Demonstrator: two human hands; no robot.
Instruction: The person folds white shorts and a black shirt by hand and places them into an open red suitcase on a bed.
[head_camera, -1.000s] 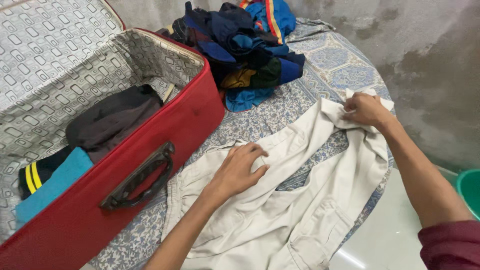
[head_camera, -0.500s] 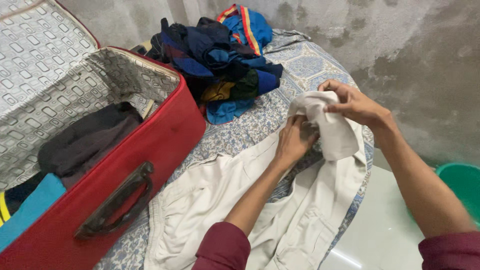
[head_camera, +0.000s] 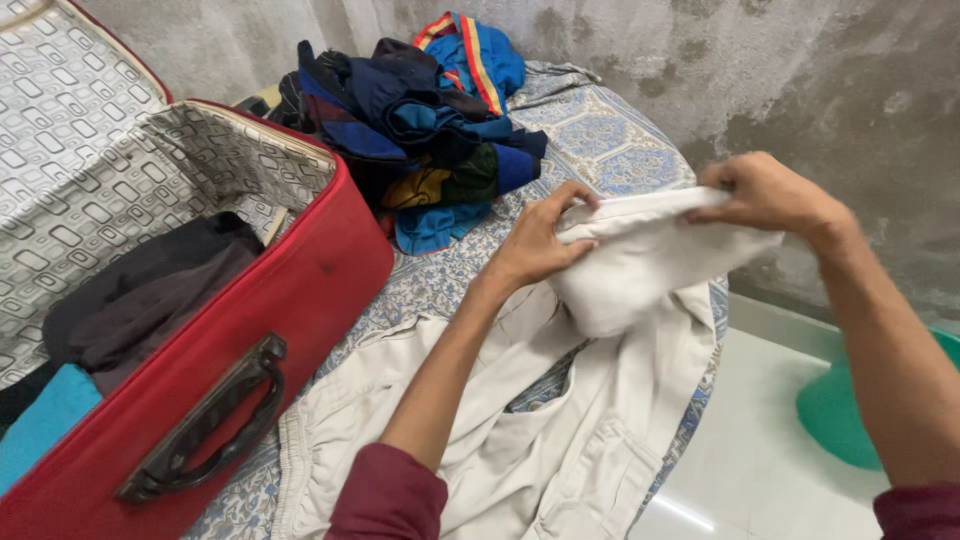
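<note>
— Above the patterned bed (head_camera: 640, 140), item one?
— Beige trousers (head_camera: 640, 265): left hand (head_camera: 535, 240) and right hand (head_camera: 765, 192), fingers closed, pinch a lifted fold; the rest lies on the bed.
— Obscured?
— Right fingertips hidden in cloth; red suitcase (head_camera: 300, 290) and green tub (head_camera: 850, 400) cut off.

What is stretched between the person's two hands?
In the head view, a beige garment's raised edge spans from the left hand to the right hand; both grip it, while the rest lies on the patterned bedsheet.
</note>
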